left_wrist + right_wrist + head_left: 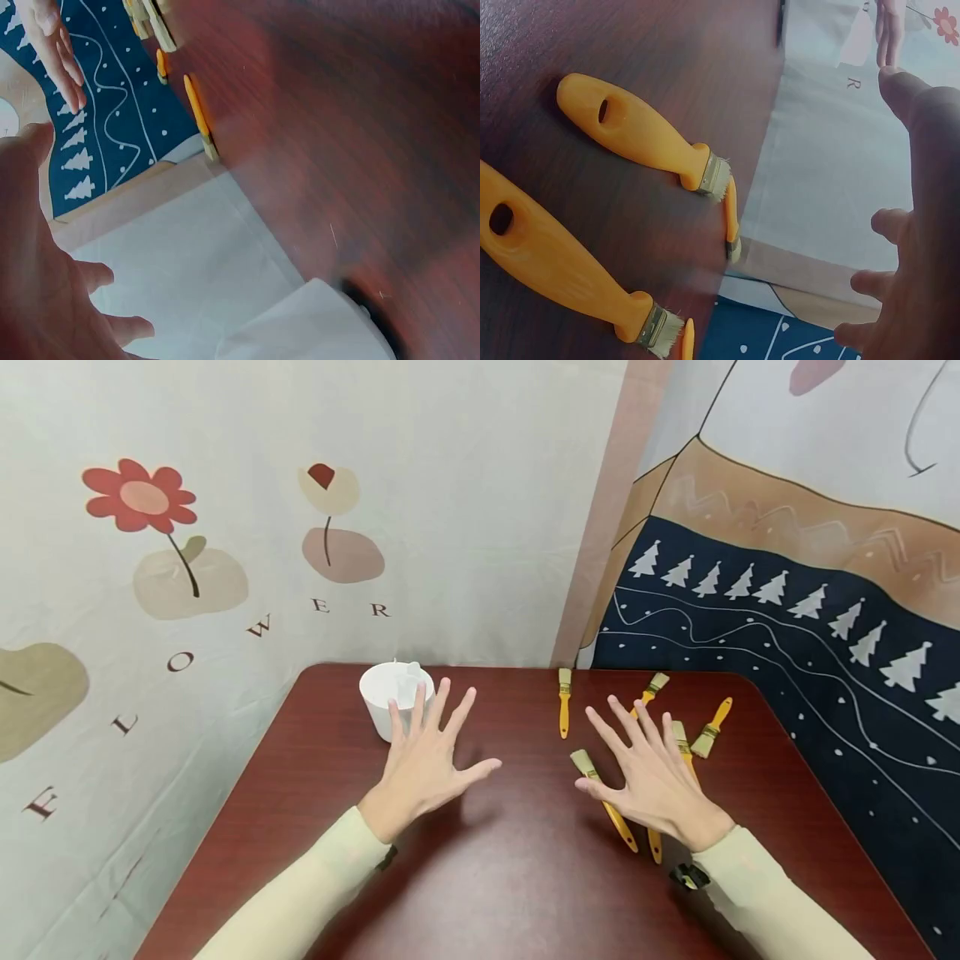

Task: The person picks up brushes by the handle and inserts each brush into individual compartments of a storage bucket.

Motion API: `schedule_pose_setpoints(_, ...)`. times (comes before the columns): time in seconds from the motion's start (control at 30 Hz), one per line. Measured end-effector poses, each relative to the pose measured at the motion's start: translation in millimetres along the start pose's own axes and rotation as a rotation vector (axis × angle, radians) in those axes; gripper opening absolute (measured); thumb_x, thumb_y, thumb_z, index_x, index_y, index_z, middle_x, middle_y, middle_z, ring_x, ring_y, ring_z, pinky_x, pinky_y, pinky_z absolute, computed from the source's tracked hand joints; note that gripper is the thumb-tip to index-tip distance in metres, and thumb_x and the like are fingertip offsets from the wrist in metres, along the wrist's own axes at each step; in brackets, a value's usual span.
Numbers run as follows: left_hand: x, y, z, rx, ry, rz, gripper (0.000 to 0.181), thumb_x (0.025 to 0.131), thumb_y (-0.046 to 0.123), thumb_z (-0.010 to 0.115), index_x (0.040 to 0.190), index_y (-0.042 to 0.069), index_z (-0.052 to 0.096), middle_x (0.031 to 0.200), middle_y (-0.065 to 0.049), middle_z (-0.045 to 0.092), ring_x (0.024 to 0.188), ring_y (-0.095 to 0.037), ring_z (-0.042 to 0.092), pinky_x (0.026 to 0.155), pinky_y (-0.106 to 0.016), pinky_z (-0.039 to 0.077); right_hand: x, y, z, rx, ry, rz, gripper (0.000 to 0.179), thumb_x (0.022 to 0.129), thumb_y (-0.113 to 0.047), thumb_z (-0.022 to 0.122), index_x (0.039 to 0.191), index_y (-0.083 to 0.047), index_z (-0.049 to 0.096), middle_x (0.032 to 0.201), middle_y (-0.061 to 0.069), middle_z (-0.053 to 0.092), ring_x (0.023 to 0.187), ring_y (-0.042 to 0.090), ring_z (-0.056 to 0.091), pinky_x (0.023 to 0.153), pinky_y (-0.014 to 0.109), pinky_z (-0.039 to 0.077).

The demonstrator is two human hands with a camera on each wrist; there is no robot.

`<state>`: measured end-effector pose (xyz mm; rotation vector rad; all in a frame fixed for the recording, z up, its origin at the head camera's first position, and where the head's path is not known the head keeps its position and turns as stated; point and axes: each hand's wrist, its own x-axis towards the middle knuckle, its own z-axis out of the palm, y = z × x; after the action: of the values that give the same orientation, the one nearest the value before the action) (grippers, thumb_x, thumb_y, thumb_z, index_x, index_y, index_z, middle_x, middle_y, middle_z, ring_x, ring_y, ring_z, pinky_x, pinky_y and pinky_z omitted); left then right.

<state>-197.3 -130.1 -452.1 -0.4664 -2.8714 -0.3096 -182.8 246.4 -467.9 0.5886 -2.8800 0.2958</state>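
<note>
My left hand [426, 764] hovers over the table with fingers spread, holding nothing. Just beyond its fingertips stands a white bucket [378, 697], partly covered by those fingers in the head view. Fingers spread as well, my right hand [652, 768] is held above several paintbrushes with yellow handles and pale bristles. One paintbrush [618, 823] lies at its thumb side; another [655, 846] passes underneath and is partly hidden. In the right wrist view, two brush handles, a nearer one [547, 255] and a farther one [630, 127], lie flat on the table below the hand.
The dark red-brown table [480, 893] has rounded far corners. Farther back lie a paintbrush [564, 706] near the far edge, a partly hidden one [657, 684], and one at the right [712, 727]. Printed cloths hang behind: a pale flower one [480, 527] and a navy tree one [750, 618].
</note>
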Motion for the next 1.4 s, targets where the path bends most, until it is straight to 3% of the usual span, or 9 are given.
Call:
schedule_pose_setpoints(0.13, 3.1, -6.5, -3.0, -0.015, 0.029, -0.022, 0.114, 0.098, 0.091, 0.065, 0.188, 0.04, 0.017, 0.197, -0.012, 0.018, 0.183, -0.053, 0.011, 0.139, -0.089, 0.003, 1.3, 0.1, 0.0, 0.004, 0.008, -0.008, 0.107, 0.101, -0.08, 0.07, 0.187, -0.034, 0.026, 0.196, 0.012, 0.021, 0.179, 0.056, 0.022, 0.138, 0.09, 0.013)
schedule_pose_setpoints(0.33, 8.6, -18.4, -9.2, -0.062, 0.055, -0.079, 0.111, 0.101, 0.088, 0.063, 0.188, 0.039, 0.016, 0.199, -0.01, 0.013, 0.184, -0.05, 0.004, 0.139, -0.088, -0.002, 4.9, -1.2, -1.2, 0.041, 0.011, -0.014, 0.104, 0.103, -0.078, 0.069, 0.187, -0.035, 0.026, 0.196, 0.012, 0.023, 0.179, 0.054, 0.023, 0.14, 0.086, 0.014)
schedule_pose_setpoints(0.53, 13.4, -40.5, -13.5, -0.093, 0.145, -0.142, 0.11, 0.101, 0.081, 0.071, 0.187, 0.032, 0.024, 0.196, -0.015, 0.02, 0.182, -0.054, 0.012, 0.138, -0.091, -0.001, 9.1, -4.1, -0.8, 0.076, -0.023, -0.022, 0.103, 0.104, -0.077, 0.07, 0.187, -0.034, 0.026, 0.195, 0.012, 0.025, 0.179, 0.052, 0.026, 0.141, 0.084, 0.017)
schedule_pose_setpoints(0.73, 19.8, -64.4, -13.3, -0.165, 0.233, -0.203, 0.114, 0.096, 0.068, 0.086, 0.186, 0.025, 0.031, 0.194, -0.02, 0.023, 0.18, -0.059, 0.014, 0.136, -0.093, 0.002, 11.1, -2.4, 0.9, 0.075, -0.021, -0.044, 0.099, 0.107, -0.07, 0.071, 0.186, -0.027, 0.031, 0.192, 0.017, 0.032, 0.175, 0.053, 0.036, 0.139, 0.081, 0.031)
schedule_pose_setpoints(0.9, 23.3, -81.6, -9.9, -0.222, 0.232, -0.275, 0.119, 0.096, 0.062, 0.088, 0.187, 0.022, 0.024, 0.195, -0.022, 0.014, 0.181, -0.058, 0.009, 0.137, -0.092, 0.004, 10.7, -0.2, 3.4, 0.081, -0.028, -0.054, 0.095, 0.108, -0.066, 0.073, 0.185, -0.024, 0.035, 0.19, 0.018, 0.037, 0.167, 0.054, 0.046, 0.127, 0.082, 0.046)
schedule_pose_setpoints(0.97, 24.3, -87.1, -7.7, -0.257, 0.229, -0.3, 0.122, 0.095, 0.062, 0.089, 0.188, 0.02, 0.021, 0.195, -0.023, 0.014, 0.18, -0.059, 0.01, 0.139, -0.09, 0.008, 10.6, 0.9, 4.7, 0.085, -0.027, -0.056, 0.095, 0.108, -0.063, 0.075, 0.184, -0.022, 0.036, 0.188, 0.019, 0.039, 0.164, 0.054, 0.049, 0.123, 0.081, 0.05)
schedule_pose_setpoints(1.2, 25.3, -103.1, 0.1, -0.417, 0.209, -0.38, 0.131, 0.093, 0.058, 0.095, 0.188, 0.018, 0.014, 0.19, -0.024, 0.025, 0.168, -0.056, 0.04, 0.129, -0.076, 0.046, 13.9, 4.9, 9.3, 0.101, -0.04, -0.056, 0.093, 0.106, -0.055, 0.082, 0.182, -0.02, 0.041, 0.184, 0.021, 0.044, 0.156, 0.052, 0.057, 0.12, 0.077, 0.055)
schedule_pose_setpoints(1.4, 25.4, -108.8, 3.7, -0.483, 0.214, -0.387, 0.13, 0.092, 0.057, 0.096, 0.187, 0.015, 0.017, 0.184, -0.024, 0.035, 0.158, -0.051, 0.052, 0.128, -0.073, 0.048, 16.3, 8.5, 11.7, 0.11, -0.056, -0.067, 0.093, 0.104, -0.049, 0.086, 0.18, -0.015, 0.044, 0.18, 0.024, 0.048, 0.154, 0.053, 0.059, 0.123, 0.072, 0.056)
